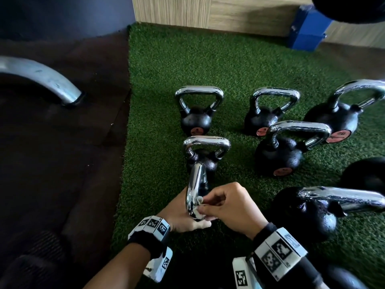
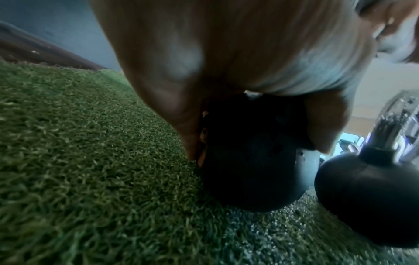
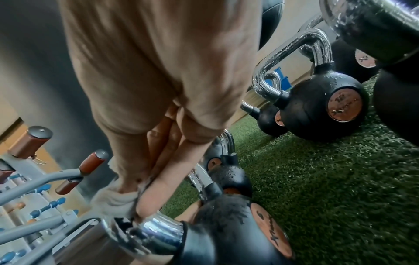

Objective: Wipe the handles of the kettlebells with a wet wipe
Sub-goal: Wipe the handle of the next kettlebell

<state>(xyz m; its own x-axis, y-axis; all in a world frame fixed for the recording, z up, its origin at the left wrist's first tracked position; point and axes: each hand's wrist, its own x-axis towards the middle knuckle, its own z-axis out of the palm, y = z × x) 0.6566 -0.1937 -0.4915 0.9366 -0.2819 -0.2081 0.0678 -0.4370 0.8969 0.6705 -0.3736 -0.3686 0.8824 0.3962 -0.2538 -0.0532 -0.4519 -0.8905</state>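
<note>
A small black kettlebell (image 3: 226, 233) with an orange label stands on the green turf (image 1: 166, 69) right in front of me. Its chrome handle (image 1: 194, 190) is seen edge-on in the head view. My right hand (image 1: 208, 207) pinches a white wet wipe (image 1: 199, 200) against the handle's near bend; in the right wrist view the wet wipe (image 3: 113, 202) is bunched over the handle (image 3: 158, 231). My left hand (image 1: 185, 217) reaches under the handle, and its fingers (image 2: 190, 134) curl round the kettlebell's black body (image 2: 249, 161). The hands hide the handle's lower end.
Several more chrome-handled kettlebells stand on the turf: one behind (image 1: 195, 122), one to the right (image 1: 279, 157), a large one close at the right (image 1: 308, 215). Dark rubber floor (image 1: 62, 163) with a curved metal foot (image 1: 41, 76) lies left. A blue box (image 1: 306, 32) stands by the wooden wall.
</note>
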